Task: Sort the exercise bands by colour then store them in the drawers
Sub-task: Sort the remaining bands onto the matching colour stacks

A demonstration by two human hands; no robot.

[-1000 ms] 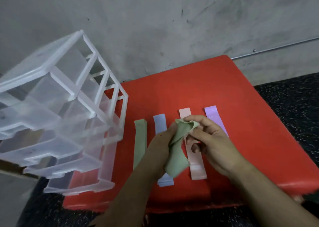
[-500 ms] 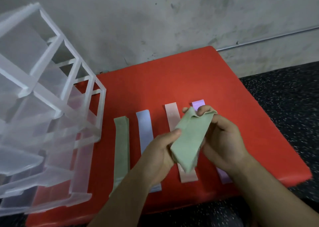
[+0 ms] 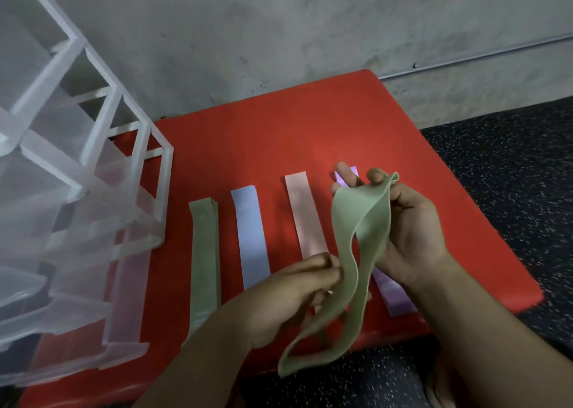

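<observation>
Grey concrete wall behind, dark speckled floor at right; a red padded bench top (image 3: 279, 134) fills the middle of the frame. At far left stands a clear plastic drawer unit (image 3: 77, 190), several drawers pulled partly out.

Four flat stacks lie in a row on the red surface: a pale green band stack (image 3: 203, 252), a light blue band stack (image 3: 251, 237), a pink band stack marked 15 (image 3: 302, 215), and a lilac band stack (image 3: 393, 296), mostly hidden behind our right hand.

The change: the loose pale green rubber loop band (image 3: 350, 252), bunched and folded half a second ago, now hangs open and lengthened, its lower end drooping past the near edge of the bench. Our right hand (image 3: 409, 230) pinches its upper end between thumb and fingers; our left hand (image 3: 288, 296) pinches one edge at mid-length.

We judge this as straightening before laying it flat. It is held at centre right, well apart from its matching green stack at centre left. Nothing yet appears stored in the drawers, though the plastic is cloudy.
</observation>
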